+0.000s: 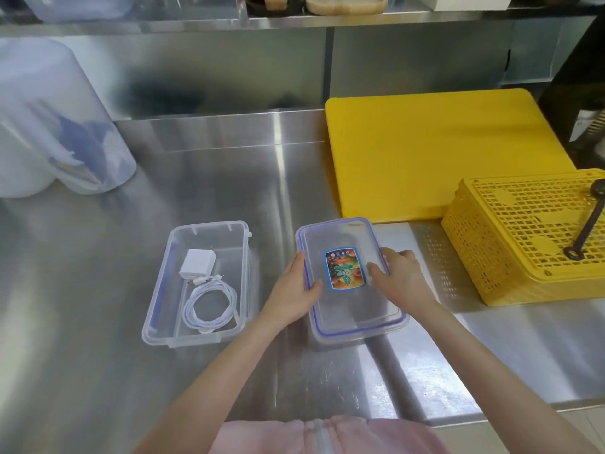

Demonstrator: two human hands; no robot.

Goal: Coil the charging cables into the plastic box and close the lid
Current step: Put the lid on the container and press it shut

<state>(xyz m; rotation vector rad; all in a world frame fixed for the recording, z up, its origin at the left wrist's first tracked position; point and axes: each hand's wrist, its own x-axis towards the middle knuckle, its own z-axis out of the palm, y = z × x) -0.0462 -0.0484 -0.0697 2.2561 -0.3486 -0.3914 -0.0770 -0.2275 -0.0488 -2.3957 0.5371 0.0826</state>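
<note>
A clear plastic box stands open on the steel counter, left of centre. Inside it lie a white charger plug and a coiled white cable. To its right is the clear lid with a blue seal and a colourful sticker. My left hand grips the lid's left edge, thumb on top. My right hand grips its right edge, thumb on top near the sticker. The lid looks slightly raised off the counter.
A yellow cutting board lies at the back right. A yellow perforated basket, upside down, carries a dark spoon. Translucent containers stand at the far left. The counter's front edge runs near my body.
</note>
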